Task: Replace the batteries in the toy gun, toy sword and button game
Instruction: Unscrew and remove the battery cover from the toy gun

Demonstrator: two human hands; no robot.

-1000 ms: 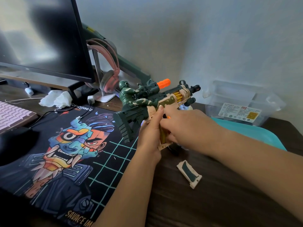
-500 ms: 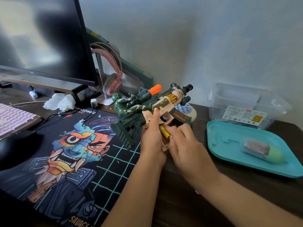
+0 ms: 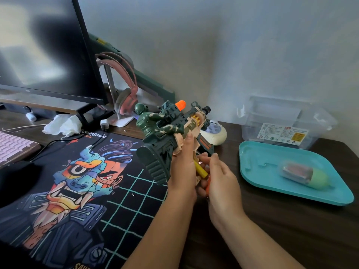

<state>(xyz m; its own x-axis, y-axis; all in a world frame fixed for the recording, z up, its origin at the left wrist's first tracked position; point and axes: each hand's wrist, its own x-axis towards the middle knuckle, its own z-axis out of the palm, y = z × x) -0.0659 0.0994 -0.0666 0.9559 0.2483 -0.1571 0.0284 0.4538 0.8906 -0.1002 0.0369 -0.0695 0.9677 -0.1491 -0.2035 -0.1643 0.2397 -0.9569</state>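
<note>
Our left hand [image 3: 182, 171] keeps its grip curled round the toy gun [image 3: 171, 131], held above the middle of the worktop [image 3: 272, 239], towards its back edge. Our right hand [image 3: 221, 185] pinches the yellow battery [image 3: 201, 169], which now sticks farther out of the handle than a moment ago.

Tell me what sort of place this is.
Probably a home computer desk: a monitor, pink headphones, and a pink keyboard beside a large printed desk mat.

Plastic toy gun [image 3: 171, 133], wooden desk [image 3: 291, 230]
</note>
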